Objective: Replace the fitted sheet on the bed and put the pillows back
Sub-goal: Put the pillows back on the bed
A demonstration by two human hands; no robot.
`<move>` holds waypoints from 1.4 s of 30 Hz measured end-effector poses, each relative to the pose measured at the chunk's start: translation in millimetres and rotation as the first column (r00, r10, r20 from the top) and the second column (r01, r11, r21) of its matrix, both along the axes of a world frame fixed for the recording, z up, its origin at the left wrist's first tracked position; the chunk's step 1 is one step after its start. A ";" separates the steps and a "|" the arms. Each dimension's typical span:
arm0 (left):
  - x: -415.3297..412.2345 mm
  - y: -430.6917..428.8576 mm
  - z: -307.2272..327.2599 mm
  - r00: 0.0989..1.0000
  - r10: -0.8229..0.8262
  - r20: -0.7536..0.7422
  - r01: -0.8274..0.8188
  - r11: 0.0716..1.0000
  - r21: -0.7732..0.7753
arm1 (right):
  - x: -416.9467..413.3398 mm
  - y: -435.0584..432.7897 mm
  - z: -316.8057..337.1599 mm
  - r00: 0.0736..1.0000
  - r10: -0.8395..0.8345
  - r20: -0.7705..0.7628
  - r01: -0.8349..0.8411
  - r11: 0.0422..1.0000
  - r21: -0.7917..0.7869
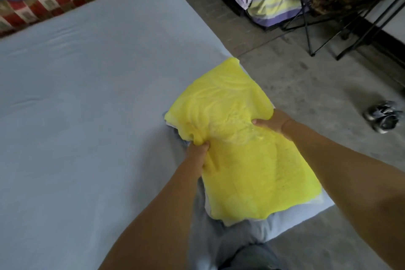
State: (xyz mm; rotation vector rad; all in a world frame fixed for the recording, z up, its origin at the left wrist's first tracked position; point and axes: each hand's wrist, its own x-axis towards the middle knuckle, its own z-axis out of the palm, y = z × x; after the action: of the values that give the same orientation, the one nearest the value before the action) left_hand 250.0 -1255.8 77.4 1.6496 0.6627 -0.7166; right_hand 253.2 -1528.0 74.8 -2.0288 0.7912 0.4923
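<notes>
Fingers [202,146] of the left hand [197,155] and right hand [272,123] clench opposite edges of the yellow pillow [241,171], held at the fitted sheet's [87,105] right edge, so a careless release could tip it onto the floor [306,94].

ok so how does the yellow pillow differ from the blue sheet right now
The yellow pillow is bright yellow, the blue sheet pale blue. The pillow is gripped at its sides by the left hand and right hand; neither hand holds the sheet. The pillow bunches at the grips; the sheet lies spread almost smooth. Both are soft fabric.
</notes>
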 end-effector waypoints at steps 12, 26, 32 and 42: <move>-37.3 119.5 38.4 0.979 -0.006 0.202 0.008 1.000 -0.007 | -54.2 114.2 93.6 0.976 -0.105 0.193 0.000 0.878 0.478; -149.5 433.4 115.4 0.955 0.036 0.295 -0.057 0.996 0.063 | -127.0 426.4 135.6 0.979 0.001 0.202 -0.129 0.774 0.620; -192.6 548.1 140.7 0.944 0.146 0.296 -0.197 0.969 0.150 | -141.1 547.1 142.0 0.969 0.115 0.219 -0.235 0.704 0.670; -270.9 680.0 154.3 0.834 0.422 0.357 -0.492 0.861 0.132 | -153.7 702.1 148.2 0.900 0.347 0.262 -0.428 0.599 0.677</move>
State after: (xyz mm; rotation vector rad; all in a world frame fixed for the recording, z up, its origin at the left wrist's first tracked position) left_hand -21.0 -575.7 231.7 1.6629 0.8848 -0.0219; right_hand 99.5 -825.8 223.1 -1.4257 0.0150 0.7947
